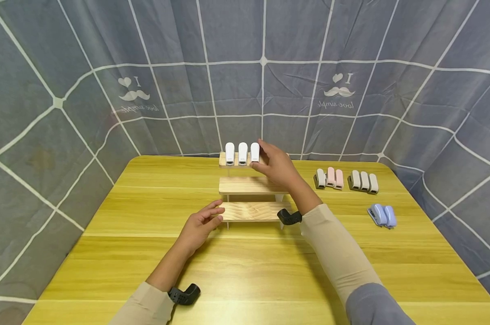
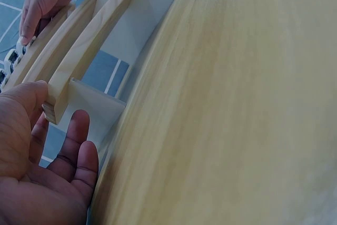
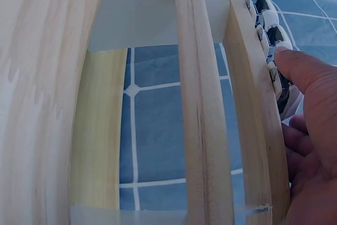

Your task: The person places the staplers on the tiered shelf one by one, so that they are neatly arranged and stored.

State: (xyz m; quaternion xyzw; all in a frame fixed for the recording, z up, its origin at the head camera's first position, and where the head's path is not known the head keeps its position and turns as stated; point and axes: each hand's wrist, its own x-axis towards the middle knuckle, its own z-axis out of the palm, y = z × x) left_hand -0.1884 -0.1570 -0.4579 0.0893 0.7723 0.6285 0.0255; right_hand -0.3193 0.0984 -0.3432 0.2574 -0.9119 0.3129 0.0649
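Observation:
A three-tier wooden stand (image 1: 254, 211) with pale side supports is on the table. Three small white staplers stand in a row on the left part of its top tier. My right hand (image 1: 280, 167) grips the rightmost white stapler (image 1: 254, 151), its thumb on the near end; the other fingers are partly hidden behind the top tier in the right wrist view. Beside it are the middle white stapler (image 1: 242, 152) and the left white stapler (image 1: 230, 152). At the lowest tier's left end, my left hand (image 2: 47, 167) pinches the board's corner between thumb and index finger, the other fingers loosely bent.
To the stand's right, a whitish stapler (image 1: 320, 178) sits beside two pink staplers (image 1: 335, 177). Farther right is a row of three whitish staplers (image 1: 364, 181), with two blue staplers (image 1: 382, 215) nearer me. A grey grid-patterned curtain (image 1: 236, 90) hangs behind the table (image 1: 245, 275).

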